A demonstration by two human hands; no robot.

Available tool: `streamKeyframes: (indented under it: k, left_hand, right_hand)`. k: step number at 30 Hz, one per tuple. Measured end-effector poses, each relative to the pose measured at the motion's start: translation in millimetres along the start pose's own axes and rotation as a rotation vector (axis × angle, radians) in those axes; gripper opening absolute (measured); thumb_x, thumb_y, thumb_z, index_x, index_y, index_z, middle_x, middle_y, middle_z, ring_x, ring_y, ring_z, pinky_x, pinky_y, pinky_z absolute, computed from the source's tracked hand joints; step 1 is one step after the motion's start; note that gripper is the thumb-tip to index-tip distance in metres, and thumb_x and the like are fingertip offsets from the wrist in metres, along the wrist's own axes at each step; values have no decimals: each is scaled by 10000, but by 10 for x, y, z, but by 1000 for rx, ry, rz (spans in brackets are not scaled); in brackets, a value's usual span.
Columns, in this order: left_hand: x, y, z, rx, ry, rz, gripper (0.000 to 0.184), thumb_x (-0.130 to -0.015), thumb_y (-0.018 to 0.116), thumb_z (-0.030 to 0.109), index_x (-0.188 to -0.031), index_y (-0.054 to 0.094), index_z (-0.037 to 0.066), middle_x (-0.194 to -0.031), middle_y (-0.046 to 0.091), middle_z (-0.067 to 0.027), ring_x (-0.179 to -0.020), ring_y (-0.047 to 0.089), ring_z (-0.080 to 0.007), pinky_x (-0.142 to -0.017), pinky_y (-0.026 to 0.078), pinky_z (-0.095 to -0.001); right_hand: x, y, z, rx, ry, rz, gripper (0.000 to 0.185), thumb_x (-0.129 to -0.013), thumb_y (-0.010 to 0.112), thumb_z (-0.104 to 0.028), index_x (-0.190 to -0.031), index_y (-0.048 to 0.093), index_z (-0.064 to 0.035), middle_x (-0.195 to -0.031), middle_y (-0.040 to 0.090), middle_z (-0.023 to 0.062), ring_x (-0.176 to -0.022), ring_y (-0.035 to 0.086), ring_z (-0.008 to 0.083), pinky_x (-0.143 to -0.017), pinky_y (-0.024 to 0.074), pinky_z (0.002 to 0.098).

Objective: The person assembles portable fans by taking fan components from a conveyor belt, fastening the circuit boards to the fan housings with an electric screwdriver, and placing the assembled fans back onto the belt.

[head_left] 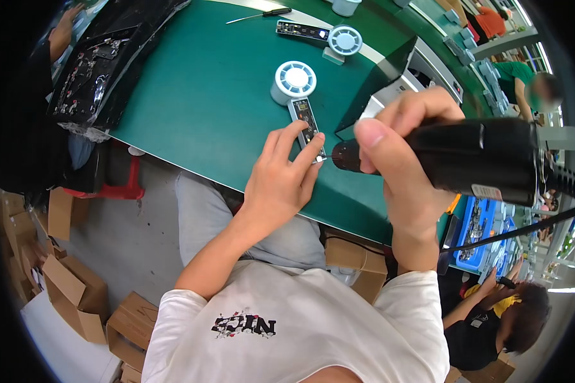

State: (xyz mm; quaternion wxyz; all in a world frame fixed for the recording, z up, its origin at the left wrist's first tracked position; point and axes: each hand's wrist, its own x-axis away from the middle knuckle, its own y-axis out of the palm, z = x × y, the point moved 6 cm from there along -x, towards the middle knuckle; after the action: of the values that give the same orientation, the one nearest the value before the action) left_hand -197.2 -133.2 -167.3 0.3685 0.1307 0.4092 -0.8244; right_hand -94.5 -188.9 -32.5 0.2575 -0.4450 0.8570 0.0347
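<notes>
My left hand steadies a light-blue handheld fan on the green table, its fingers pressed on the handle. The handle's cover is off, so a dark circuit board shows. My right hand is wrapped round a black electric screwdriver held almost level. The screwdriver's bit points left at the lower end of the fan handle, close to my left fingertips. Whether the bit touches a screw there is too small to tell.
A second opened fan and a thin black-handled screwdriver lie at the back. On the left, a black-lined tray holds small parts. An open dark box stands right; beyond it are a blue bin and co-workers.
</notes>
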Motion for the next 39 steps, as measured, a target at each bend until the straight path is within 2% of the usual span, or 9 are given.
streamKeyframes:
  k: [3, 7, 11, 16, 19, 25, 28, 34, 39]
  left_hand:
    - [20, 57, -17, 6, -36, 4, 421, -779, 759, 65, -1182, 641, 34, -1251, 526, -183, -1049, 561, -362, -802, 525, -424]
    - [11, 76, -6, -32, -25, 50, 469, -709, 840, 91, -1139, 661, 41, -1223, 539, -167, -911, 588, -292, -777, 533, -403]
    - [-8, 105, 21, -18, -62, 4, 472, -719, 850, 125, -1142, 660, 38, -1187, 527, -161, -846, 575, -257, -728, 526, -390]
    - [-21, 122, 19, -46, -105, 1, 485, -735, 847, 188, -1154, 651, 42, -1088, 515, -138, -822, 536, -244, -714, 489, -392]
    - [-59, 64, 72, -170, -86, 0, 471, -764, 826, 250, -1156, 648, 60, -970, 504, -110, -807, 502, -242, -688, 448, -393]
    - [-32, 146, 33, -180, 4, -24, 419, -771, 804, 328, -1094, 664, 102, -802, 471, -68, -731, 469, -233, -613, 383, -373]
    - [68, 128, 176, -96, 148, -97, 407, -757, 799, 385, -1039, 668, 122, -725, 449, -39, -644, 462, -220, -590, 373, -361]
    - [223, 243, 267, -87, 180, -142, 474, -774, 769, 457, -1091, 668, 120, -721, 483, -29, -627, 488, -202, -587, 388, -339]
    - [218, 229, 219, -56, 125, -136, 517, -775, 769, 459, -1137, 659, 107, -746, 535, -38, -651, 529, -206, -606, 415, -343]
  right_hand:
    - [-40, -271, -91, -73, 92, 116, 138, -862, 652, -37, -905, 523, -14, -775, 557, 94, -523, 479, 116, -519, 418, 276]
    - [-132, -1001, -334, -204, -98, 256, 86, -922, 590, -72, -946, 554, 3, -818, 550, 91, -593, 456, 122, -616, 386, 291]
    - [-197, -1263, -247, -225, -128, 378, 183, -842, 686, -44, -955, 656, 96, -754, 582, 124, -527, 503, 175, -517, 414, 309]
    - [-255, -1007, -174, -99, -63, 403, 177, -720, 764, 37, -789, 602, 28, -628, 579, 88, -497, 546, 159, -504, 425, 262]
    - [-233, -948, -197, -68, -13, 342, 106, -815, 676, 2, -801, 572, 21, -684, 525, 89, -529, 483, 155, -548, 390, 293]
    - [-136, -800, -265, -133, 104, 356, 121, -819, 656, 9, -856, 541, 12, -675, 512, 85, -527, 471, 146, -550, 389, 292]
    - [-125, -667, -354, -217, 36, 179, 94, -865, 603, -20, -917, 527, 1, -755, 526, 93, -548, 455, 138, -584, 395, 302]
    - [-198, -237, -380, 95, -89, 185, 125, -855, 638, -26, -911, 535, 17, -749, 551, 116, -525, 473, 162, -568, 417, 317]
    - [-202, -112, -276, -72, 59, 248, 174, -817, 693, -25, -863, 540, 42, -656, 514, 106, -495, 485, 169, -531, 416, 312]
